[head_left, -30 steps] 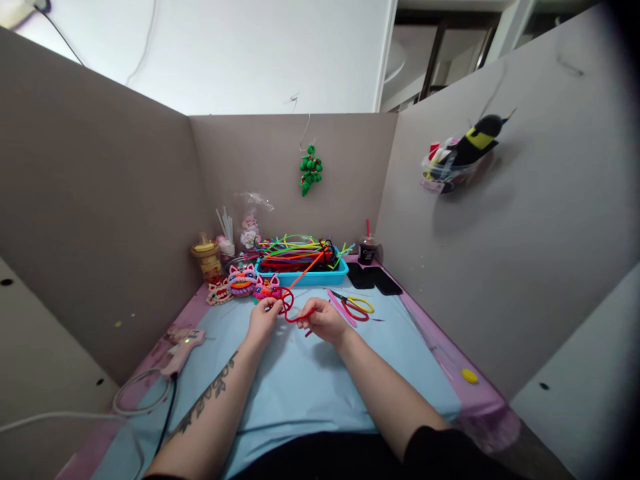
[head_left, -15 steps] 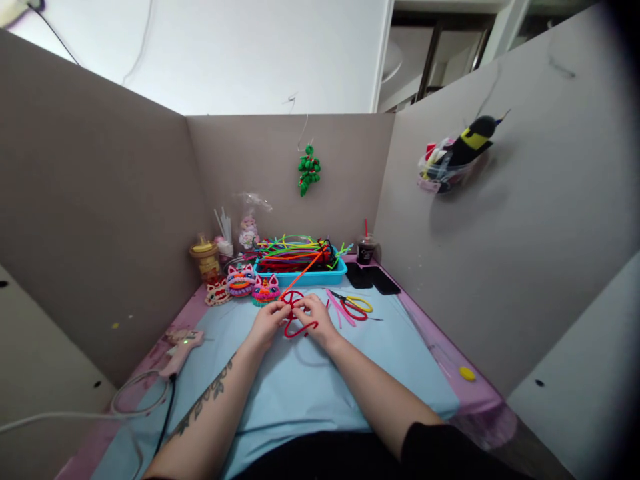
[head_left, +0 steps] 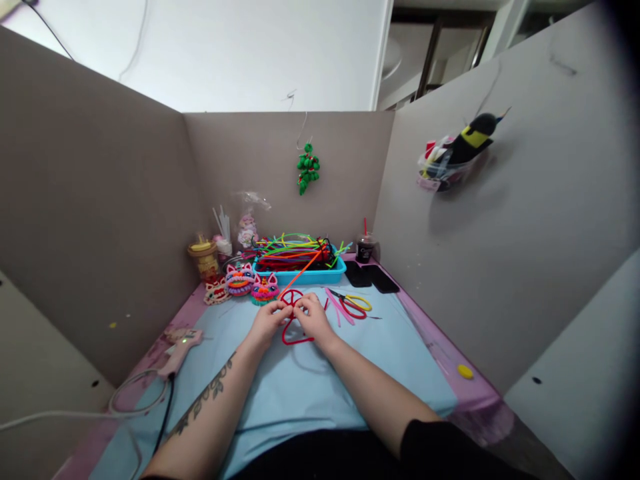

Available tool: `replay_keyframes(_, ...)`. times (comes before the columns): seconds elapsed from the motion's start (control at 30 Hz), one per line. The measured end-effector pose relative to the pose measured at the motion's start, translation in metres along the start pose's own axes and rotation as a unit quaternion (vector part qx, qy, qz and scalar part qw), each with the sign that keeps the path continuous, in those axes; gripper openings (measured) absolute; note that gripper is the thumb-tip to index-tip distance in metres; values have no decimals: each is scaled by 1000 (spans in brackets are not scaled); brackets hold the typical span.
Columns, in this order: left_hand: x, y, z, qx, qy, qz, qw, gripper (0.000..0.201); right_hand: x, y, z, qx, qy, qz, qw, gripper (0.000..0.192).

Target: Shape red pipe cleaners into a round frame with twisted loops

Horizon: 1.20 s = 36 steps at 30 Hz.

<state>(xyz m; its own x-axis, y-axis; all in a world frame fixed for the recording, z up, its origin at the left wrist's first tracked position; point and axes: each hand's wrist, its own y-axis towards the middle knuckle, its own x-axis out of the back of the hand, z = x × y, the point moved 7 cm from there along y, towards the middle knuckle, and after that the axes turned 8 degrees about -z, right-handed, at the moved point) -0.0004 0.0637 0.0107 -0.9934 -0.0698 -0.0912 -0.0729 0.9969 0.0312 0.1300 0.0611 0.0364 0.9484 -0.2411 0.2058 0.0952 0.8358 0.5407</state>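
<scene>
A green ornament hangs against the back panel; a cup stands near 2 black slabs.

Left forearm (tattooed) and right forearm both reach forward, converging near the midline. Left hand and right hand sit side by side, fingers curled into fine pinches, fingertips nearly meeting. Wrists look close to straight; black sleeve covers the right upper arm.
</scene>
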Motion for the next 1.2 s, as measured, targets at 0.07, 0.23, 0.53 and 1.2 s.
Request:
replay_keyframes(0.07,0,0,2,16,-23,-1,1000,30,1,1,2,16,-7,3,1000,9)
replay_keyframes(0.23,0,2,8,53,-74,7,996,29,4,-2,18,102,-26,21,994,15)
replay_keyframes(0.53,1,2,11,66,-76,5,995,27,1,-6,21,148,-72,26,986,16)
replay_keyframes(1.2,1,0,-17,-81,55,-5,995,26,9,0,14,41,23,-24,999,9)
